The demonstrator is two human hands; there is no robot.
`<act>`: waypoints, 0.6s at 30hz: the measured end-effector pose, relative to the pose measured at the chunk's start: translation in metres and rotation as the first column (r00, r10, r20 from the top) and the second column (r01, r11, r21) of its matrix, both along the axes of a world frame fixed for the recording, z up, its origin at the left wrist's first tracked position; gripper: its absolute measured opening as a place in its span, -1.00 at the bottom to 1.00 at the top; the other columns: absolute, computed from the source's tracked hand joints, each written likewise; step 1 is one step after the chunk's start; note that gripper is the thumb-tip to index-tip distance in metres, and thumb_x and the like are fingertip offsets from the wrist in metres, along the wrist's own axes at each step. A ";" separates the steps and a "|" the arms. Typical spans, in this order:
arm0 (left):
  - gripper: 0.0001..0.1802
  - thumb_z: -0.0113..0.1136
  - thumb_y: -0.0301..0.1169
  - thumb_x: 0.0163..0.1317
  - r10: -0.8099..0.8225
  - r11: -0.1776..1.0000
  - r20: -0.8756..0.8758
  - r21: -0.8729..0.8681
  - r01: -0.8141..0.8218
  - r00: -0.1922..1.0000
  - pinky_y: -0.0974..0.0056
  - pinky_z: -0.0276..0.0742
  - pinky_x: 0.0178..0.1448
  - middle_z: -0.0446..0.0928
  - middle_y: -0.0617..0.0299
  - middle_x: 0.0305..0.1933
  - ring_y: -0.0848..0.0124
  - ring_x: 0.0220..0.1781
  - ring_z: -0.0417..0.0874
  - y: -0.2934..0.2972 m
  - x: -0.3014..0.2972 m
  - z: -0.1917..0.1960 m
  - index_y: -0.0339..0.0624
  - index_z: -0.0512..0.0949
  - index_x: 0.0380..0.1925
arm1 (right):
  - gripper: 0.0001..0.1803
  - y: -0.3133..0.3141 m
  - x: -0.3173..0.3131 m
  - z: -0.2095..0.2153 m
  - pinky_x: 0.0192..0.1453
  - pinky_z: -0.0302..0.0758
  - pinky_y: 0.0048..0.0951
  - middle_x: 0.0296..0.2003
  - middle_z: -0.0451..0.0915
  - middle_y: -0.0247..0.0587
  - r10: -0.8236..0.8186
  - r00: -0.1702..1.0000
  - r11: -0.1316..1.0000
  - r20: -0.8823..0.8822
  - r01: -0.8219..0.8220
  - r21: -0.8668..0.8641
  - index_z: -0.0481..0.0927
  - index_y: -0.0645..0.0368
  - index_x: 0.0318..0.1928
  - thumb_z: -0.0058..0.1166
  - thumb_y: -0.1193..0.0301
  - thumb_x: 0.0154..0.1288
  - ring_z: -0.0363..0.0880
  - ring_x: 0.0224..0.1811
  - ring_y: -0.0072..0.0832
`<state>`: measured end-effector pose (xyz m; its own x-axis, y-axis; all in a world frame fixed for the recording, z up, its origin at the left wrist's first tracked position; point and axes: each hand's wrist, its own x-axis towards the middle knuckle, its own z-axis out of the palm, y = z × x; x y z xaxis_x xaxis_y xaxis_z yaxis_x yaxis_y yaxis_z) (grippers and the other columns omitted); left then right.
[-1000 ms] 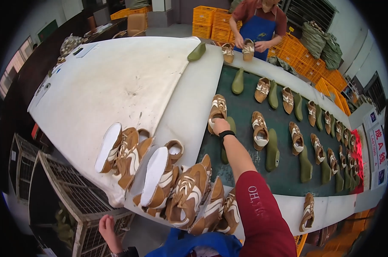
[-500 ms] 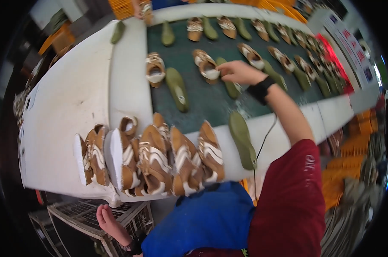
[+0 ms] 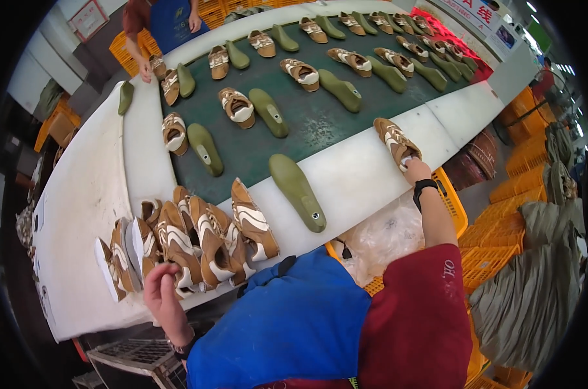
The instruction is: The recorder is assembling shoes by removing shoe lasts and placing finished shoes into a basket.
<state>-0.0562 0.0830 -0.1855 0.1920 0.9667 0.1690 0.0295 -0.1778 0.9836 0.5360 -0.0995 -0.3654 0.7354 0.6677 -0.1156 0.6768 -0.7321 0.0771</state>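
right hand (image 3: 416, 170) grips brown shoe (image 3: 392, 139) by heel — light pressure should suit — left hand (image 3: 162, 295) empty, half-curled.

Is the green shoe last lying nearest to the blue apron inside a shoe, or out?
Out: the green shoe last lies bare, mostly on the white ledge, with its whole length uncovered.

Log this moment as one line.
Right hand: at heel of brown-white shoe | Left hand: nothing visibly held, near clustered shoes | Green last: resting on white ledge
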 end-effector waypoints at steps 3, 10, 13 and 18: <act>-0.81 -0.04 -0.57 0.23 -0.106 0.994 -0.124 -0.015 0.105 0.987 0.40 0.40 0.00 0.54 0.17 -0.22 0.46 -0.13 0.53 -0.015 0.020 0.011 -0.35 0.47 -0.17 | -0.73 0.054 -0.037 0.030 -0.19 0.53 -0.27 -0.41 0.57 -0.06 0.133 0.968 0.938 -0.211 -0.054 0.342 0.58 0.17 -0.20 0.07 0.33 0.08 0.61 -0.32 -0.20; -0.45 0.08 -0.46 0.19 -0.352 0.913 0.051 -0.203 0.355 0.935 0.32 0.29 0.19 0.37 0.11 0.09 0.37 0.13 0.38 0.002 0.058 -0.010 -0.24 0.18 0.18 | -0.88 0.131 -0.189 0.164 -0.63 0.37 -0.71 -0.59 0.52 -0.40 0.736 0.138 0.624 -0.662 0.238 0.744 0.51 0.21 -0.31 0.12 0.43 0.18 0.45 -0.68 -0.73; 0.06 0.25 0.14 -0.03 -0.378 0.840 0.252 -0.310 0.445 0.891 0.23 0.14 0.32 0.19 0.09 0.26 0.31 0.29 0.23 -0.003 0.059 -0.013 -0.18 -0.03 0.31 | -0.82 0.134 -0.277 0.186 -0.46 0.41 -0.56 -0.47 0.52 -0.32 0.858 -0.080 0.495 -0.508 -0.137 0.858 0.53 0.24 -0.35 0.22 0.43 0.09 0.52 -0.49 -0.62; 0.08 0.27 0.21 -0.12 -0.369 0.837 0.335 -0.285 0.467 0.867 0.27 0.15 0.31 0.21 0.17 0.25 0.38 0.26 0.24 -0.014 0.029 -0.025 -0.30 0.10 0.24 | -0.75 0.135 -0.355 0.172 -0.44 0.46 -0.33 -0.43 0.46 -0.26 0.968 -0.228 -0.038 -0.107 -0.550 0.834 0.47 0.11 -0.33 0.18 0.26 0.06 0.51 -0.46 -0.24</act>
